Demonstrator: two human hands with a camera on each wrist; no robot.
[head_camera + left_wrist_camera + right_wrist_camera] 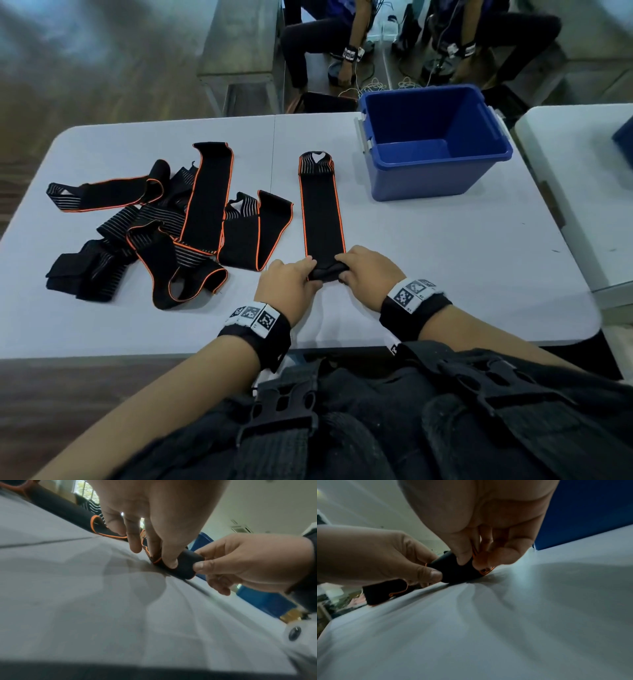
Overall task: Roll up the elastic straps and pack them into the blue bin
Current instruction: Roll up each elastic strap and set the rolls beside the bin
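black elastic strap (322, 219) (orange-edged) lies near the table's (445, 257) front edge; left hand (287, 287) and right hand (370, 270) pinch its rolled end.

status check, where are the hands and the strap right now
Left hand and right hand both pinching the near end of the flat strap, roll just started. Blue bin empty. Strap pile waiting at left, nothing blocking.

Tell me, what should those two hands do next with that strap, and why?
Probably keep rolling forward. Left hand and right hand pinch only a small started roll at the strap's near end; most of it lies flat toward the blue bin, which looks empty.
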